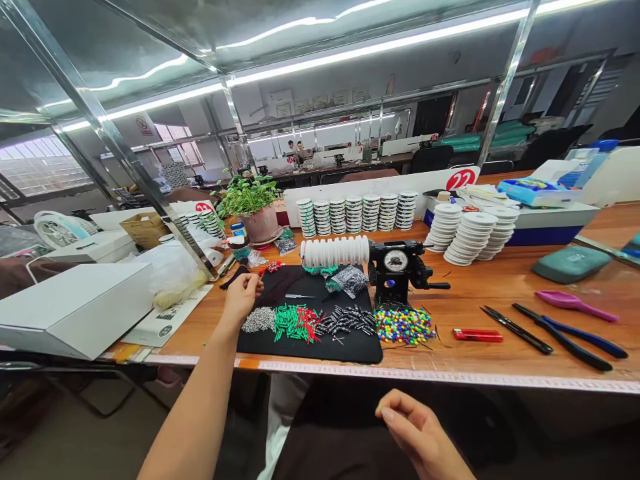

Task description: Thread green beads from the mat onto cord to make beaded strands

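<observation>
Black mat [305,350] lies at the front edge of the wooden table [505,313], within easy reach, and the left hand [243,297] sits over its far corner beside dark thread [280,283], fingers curled, any grip unclear. Small silver parts [259,320], green tubes [290,325], black tubes [345,320] and coloured beads [404,327] lie in separate piles, apparently to keep each kind apart for picking; the right hand [413,427], below the table edge, has its fingertips pinched together, any held item unclear, with scissors [517,330] and pliers [565,337] further right
</observation>
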A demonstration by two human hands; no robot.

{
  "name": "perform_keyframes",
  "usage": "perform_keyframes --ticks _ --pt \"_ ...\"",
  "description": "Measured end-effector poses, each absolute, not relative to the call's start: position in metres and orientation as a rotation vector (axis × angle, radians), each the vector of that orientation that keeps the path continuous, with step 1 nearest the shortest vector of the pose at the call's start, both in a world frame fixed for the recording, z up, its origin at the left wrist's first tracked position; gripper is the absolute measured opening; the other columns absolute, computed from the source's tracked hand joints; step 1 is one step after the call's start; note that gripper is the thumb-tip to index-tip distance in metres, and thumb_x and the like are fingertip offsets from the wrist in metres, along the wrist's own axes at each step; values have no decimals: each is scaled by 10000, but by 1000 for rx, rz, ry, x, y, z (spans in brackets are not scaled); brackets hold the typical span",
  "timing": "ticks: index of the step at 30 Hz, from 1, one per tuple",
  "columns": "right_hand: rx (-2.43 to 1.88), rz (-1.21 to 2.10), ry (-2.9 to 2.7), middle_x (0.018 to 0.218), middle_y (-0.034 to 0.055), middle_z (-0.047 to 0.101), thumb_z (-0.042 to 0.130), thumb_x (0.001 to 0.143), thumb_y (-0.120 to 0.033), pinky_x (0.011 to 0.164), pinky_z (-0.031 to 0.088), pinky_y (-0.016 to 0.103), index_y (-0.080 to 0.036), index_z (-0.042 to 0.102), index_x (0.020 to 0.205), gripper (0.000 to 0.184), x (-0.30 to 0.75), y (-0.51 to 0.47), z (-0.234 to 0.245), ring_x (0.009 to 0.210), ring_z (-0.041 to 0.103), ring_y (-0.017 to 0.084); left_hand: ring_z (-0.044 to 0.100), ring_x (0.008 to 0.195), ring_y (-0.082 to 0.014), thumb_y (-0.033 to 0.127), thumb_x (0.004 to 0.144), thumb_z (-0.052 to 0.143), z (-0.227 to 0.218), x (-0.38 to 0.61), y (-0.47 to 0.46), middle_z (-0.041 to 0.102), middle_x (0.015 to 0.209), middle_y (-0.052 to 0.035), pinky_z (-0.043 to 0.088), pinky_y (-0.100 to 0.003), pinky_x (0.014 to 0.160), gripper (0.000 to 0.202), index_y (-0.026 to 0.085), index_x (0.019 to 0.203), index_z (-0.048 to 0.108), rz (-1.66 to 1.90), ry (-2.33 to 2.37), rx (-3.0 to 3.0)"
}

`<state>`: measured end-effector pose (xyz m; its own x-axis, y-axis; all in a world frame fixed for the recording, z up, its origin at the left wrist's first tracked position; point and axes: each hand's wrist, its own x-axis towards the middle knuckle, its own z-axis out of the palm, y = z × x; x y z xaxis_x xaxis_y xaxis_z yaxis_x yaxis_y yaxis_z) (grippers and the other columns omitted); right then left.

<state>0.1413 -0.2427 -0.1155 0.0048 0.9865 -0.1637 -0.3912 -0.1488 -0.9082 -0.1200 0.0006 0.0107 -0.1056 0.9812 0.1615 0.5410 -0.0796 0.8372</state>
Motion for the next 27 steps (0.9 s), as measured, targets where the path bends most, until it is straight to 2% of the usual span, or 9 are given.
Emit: perform_keyframes --ticks 3,5,9,11,14,16,22,27 --pt "-1084 1264 -955 714 13 582 738 832 -613 623 358 250 -187 715 784 429 144 -244 -107 656 469 153 550 664 -127 694 829 564 12 -93 -50 539 726 19 460 -232 616 496 207 770 492 1190 1365 1524" --pt "-1054 1153 -1084 823 35 655 687 910 -516 725 422 268 -215 721 808 320 145 -245 -97 783 567 195 488 571 -114 757 720 640 2 -70 -93 505 633 37 426 -222 547 570 206 738 496 1129 1204 1464" --pt "-965 939 -1222 1058 42 713 644 968 -329 830 462 274 -262 742 898 138 144 -243 -84 986 638 217 415 453 -73 621 783 726 -34 -26 -168 511 510 49 340 -188 477 480 180 732 544 739 847 1182" --pt "-954 832 -1232 1019 29 732 652 963 -261 837 481 272 -276 757 934 110 143 -241 -84 956 661 202 431 444 -66 608 792 731 -52 -11 -188 548 515 35 345 -185 476 473 164 741 576 624 796 1130" --pt "-993 725 -1190 821 -3 725 677 938 -207 717 497 237 -276 774 945 119 143 -238 -88 757 668 161 476 447 -69 632 777 731 -68 2 -200 590 543 16 365 -185 472 499 151 746 601 544 785 1086" --pt "-1028 716 -1144 773 -10 713 686 927 -205 658 489 221 -269 781 939 115 145 -238 -90 698 660 148 528 465 -82 654 760 731 -72 3 -202 629 574 -3 389 -187 475 520 153 747 592 496 796 1064" --pt "-1050 812 -1075 783 1 727 689 923 -236 679 502 231 -253 784 932 97 148 -239 -92 725 690 164 654 582 -139 667 752 725 -68 -11 -196 733 715 -66 460 -215 536 526 182 786 525 283 752 1155" --pt "-1068 825 -1077 767 7 724 694 921 -260 664 497 241 -241 790 921 97 146 -238 -94 718 687 173 661 717 -169 552 839 679 -54 -20 -184 749 805 -83 483 -258 659 403 167 781 577 178 777 1415"
